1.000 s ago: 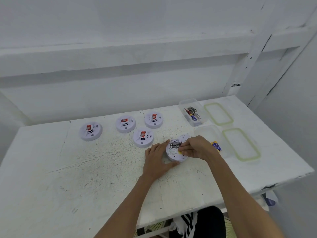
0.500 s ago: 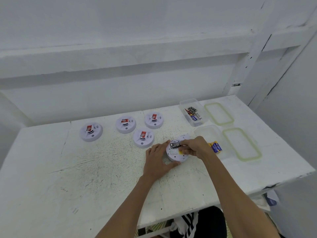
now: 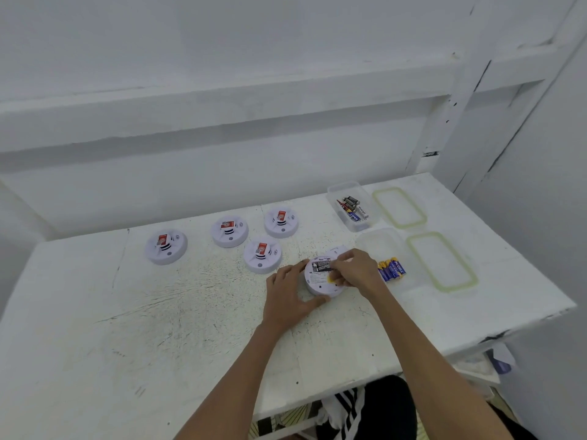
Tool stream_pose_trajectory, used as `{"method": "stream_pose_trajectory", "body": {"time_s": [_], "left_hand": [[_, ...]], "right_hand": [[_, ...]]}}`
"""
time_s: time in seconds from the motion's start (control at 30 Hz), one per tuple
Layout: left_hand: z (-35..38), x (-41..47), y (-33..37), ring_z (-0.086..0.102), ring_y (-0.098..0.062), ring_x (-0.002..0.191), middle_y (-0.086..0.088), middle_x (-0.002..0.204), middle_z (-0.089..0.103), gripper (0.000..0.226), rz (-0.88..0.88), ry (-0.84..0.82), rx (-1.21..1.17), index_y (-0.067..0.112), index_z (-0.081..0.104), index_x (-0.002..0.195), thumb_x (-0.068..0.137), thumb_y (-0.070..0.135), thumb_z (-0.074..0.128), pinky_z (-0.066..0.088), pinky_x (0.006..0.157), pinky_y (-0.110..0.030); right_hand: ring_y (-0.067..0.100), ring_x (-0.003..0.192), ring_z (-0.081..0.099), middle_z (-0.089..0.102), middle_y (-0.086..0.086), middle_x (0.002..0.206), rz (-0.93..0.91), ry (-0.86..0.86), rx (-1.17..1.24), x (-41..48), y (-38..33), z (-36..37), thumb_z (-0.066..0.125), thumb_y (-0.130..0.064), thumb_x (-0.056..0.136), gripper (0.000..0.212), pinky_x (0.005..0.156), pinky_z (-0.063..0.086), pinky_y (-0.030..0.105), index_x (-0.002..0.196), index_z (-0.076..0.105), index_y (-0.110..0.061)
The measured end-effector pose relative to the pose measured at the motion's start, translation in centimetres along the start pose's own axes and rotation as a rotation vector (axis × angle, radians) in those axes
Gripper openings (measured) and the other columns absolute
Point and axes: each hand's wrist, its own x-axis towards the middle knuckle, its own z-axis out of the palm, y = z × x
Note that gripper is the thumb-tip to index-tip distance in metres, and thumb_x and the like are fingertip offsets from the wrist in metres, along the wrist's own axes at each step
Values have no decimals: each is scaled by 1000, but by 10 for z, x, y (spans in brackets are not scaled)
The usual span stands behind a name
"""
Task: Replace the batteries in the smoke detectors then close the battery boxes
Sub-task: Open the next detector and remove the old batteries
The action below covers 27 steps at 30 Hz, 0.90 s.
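Fingers point(image 3: 293, 271) of left hand point(image 3: 286, 296) curl round upturned detector point(image 3: 317, 285), near centre of table point(image 3: 158, 328) | right hand point(image 3: 357, 271) fingers pinch dark battery point(image 3: 321, 267) in it | four more detectors point(image 3: 261, 257) far left | boxes point(image 3: 333, 192) far right

On the white table point(image 3: 95, 328) the left hand point(image 3: 290, 290) grips an upturned smoke detector point(image 3: 317, 282) by its rim; the right hand point(image 3: 355, 271) pinches the end of a black battery point(image 3: 321, 267) lying in its bay; four more detectors point(image 3: 262, 257) sit to the left; a clear box point(image 3: 374, 242) holding blue batteries point(image 3: 392, 269) lies just right, a second box point(image 3: 336, 190) of mixed batteries point(image 3: 351, 206) behind it; two green-rimmed lids point(image 3: 441, 262) lie beside them.
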Motion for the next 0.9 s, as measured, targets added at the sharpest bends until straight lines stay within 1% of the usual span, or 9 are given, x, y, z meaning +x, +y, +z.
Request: {"method": "stream_pose_trajectory", "body": {"time_s": [0.1, 0.17, 0.27, 0.4, 0.47, 0.57, 0.67, 0.8, 0.9], "left_hand": [[1, -1, -1, 44, -7, 131, 19, 146, 51, 95, -7, 5, 22, 34, 43, 149, 70, 83, 64, 32, 109, -36], [2, 0, -1, 43, -6, 132, 21, 151, 46, 98, 3, 7, 51, 34, 39, 152, 71, 84, 63, 29, 108, -33], [3, 2, -1, 46, -10, 129, 15, 141, 56, 95, 3, -3, 73, 34, 40, 153, 73, 80, 64, 30, 106, -36], [4, 2, -1, 47, -11, 128, 13, 137, 58, 95, 9, 7, 83, 34, 42, 152, 72, 83, 59, 29, 105, -35], [4, 2, -1, 46, -11, 129, 12, 137, 58, 96, 6, 4, 76, 36, 42, 152, 71, 86, 57, 31, 107, -37], [4, 1, -1, 45, -10, 130, 10, 136, 56, 98, -7, -4, 55, 39, 40, 152, 70, 91, 54, 31, 111, -40], [5, 1, -2, 44, -10, 130, 13, 137, 56, 100, -13, 2, 68, 41, 39, 152, 69, 95, 49, 33, 110, -40], [8, -1, -1, 47, -10, 128, 18, 137, 58, 100, 1, 25, 83, 38, 43, 150, 69, 96, 48, 37, 107, -40], [9, -1, -2, 47, -10, 128, 15, 137, 58, 101, -9, 12, 68, 41, 41, 151, 68, 98, 48, 37, 108, -40]], "right_hand": [[18, 52, 66, 75, 11, 73, -84, -16, -60, -2, 5, 0, 68, -11, 86, 17, 53, 55, 24, 102, 60, -11], [21, 65, 70, 75, 10, 85, -199, 31, -194, -3, 11, 1, 67, -15, 87, 16, 62, 58, 28, 103, 64, -15], [24, 86, 68, 73, 6, 95, -316, 106, -369, -4, 19, 3, 68, -22, 86, 13, 74, 57, 33, 99, 70, -20], [19, 72, 63, 66, 2, 75, -385, 123, -312, -7, 21, -2, 72, -25, 88, 9, 64, 54, 30, 94, 71, -19], [12, 65, 64, 67, -1, 72, -417, 160, -225, -9, 20, -11, 73, -23, 87, 8, 60, 52, 18, 91, 71, -16], [2, 63, 62, 67, -4, 72, -405, 355, -96, -11, 20, -35, 74, -15, 83, 7, 59, 44, 4, 89, 70, -14], [13, 69, 63, 68, 1, 77, -349, 475, -51, -7, 29, -61, 72, -10, 80, 9, 62, 46, 11, 88, 68, -11], [4, 66, 52, 66, 6, 79, -241, 434, -168, 7, 40, -73, 67, -4, 82, 6, 56, 43, 17, 87, 67, -7], [16, 70, 58, 66, 6, 77, -239, 382, -247, 18, 45, -67, 69, -7, 82, 3, 63, 50, 31, 84, 68, -8]]}}
